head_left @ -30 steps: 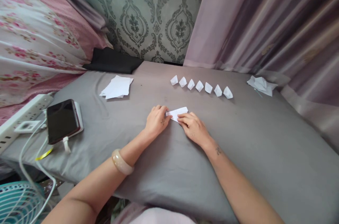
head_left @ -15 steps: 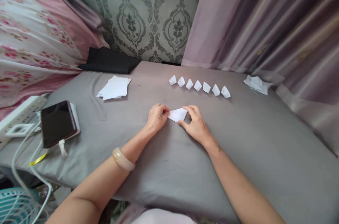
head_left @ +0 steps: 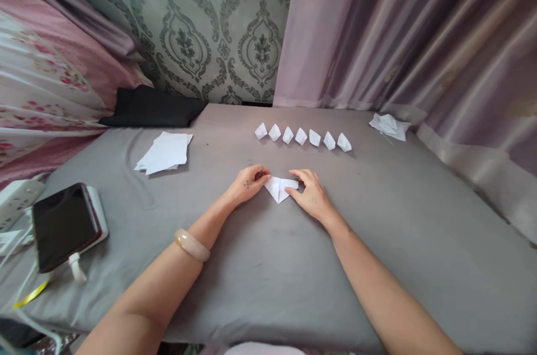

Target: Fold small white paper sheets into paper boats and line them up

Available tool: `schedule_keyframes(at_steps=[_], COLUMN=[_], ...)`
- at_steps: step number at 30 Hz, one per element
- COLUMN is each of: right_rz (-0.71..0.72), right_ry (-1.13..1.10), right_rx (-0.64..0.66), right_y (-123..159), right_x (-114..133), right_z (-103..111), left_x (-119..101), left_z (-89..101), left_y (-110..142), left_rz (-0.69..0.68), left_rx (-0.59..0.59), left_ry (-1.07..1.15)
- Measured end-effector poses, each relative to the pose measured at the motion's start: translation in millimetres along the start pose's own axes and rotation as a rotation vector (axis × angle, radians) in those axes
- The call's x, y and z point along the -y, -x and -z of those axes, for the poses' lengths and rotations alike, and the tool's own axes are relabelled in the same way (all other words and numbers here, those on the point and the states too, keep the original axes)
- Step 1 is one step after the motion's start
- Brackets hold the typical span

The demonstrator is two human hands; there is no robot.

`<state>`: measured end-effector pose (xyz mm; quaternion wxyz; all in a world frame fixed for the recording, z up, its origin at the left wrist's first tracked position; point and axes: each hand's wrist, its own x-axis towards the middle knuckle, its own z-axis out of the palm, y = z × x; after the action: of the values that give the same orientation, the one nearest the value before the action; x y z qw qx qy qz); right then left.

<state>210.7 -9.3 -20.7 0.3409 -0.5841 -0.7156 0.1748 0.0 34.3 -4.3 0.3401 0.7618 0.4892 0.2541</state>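
Observation:
A small folded sheet of white paper (head_left: pixel 277 189) lies between my hands, its point turned toward me and a crease running down its middle. My left hand (head_left: pixel 249 183) pinches its upper left corner between thumb and fingers. On the other side, my right hand (head_left: pixel 309 192) has its thumb and fingers closed around the right corner. Beyond the hands stands a row of several small folded paper shapes (head_left: pixel 301 137), all white. A stack of white paper sheets (head_left: pixel 164 154) lies to the left of them.
The grey cloth (head_left: pixel 251 265) covers the surface. At left are a phone (head_left: pixel 65 226) on a white block, a power strip (head_left: pixel 19 195) with cables, and a yellow strip (head_left: pixel 31 294). Black fabric (head_left: pixel 153 108) lies at the back; crumpled white paper (head_left: pixel 390 126) sits back right by the curtain (head_left: pixel 335 36).
The folded paper has turned from a slanted kite-like outline to a downward-pointing shape with its creased face up. Both hands keep hold of it. The whole view has shifted slightly.

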Motion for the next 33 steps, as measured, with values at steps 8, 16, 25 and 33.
schedule_keyframes(at_steps=[8,16,25,33], right_rz=[0.006,0.05,0.076,0.163], right_ry=[0.016,0.026,0.083,0.138], right_rx=[0.062,0.092,0.114,0.18], right_y=[-1,-3,-9,-8], right_x=[1,2,8,7], right_z=[4,6,4,6], left_x=[3,5,-7,1], left_z=[0.7,-0.7,1.1,-0.4], left_y=[-4,-5,-1,-2], left_rz=[-0.052,-0.077,-0.107,-0.259], left_rx=[0.092,0.109,0.108,0.096], left_ry=[0.012,-0.029,-0.188,-0.263])
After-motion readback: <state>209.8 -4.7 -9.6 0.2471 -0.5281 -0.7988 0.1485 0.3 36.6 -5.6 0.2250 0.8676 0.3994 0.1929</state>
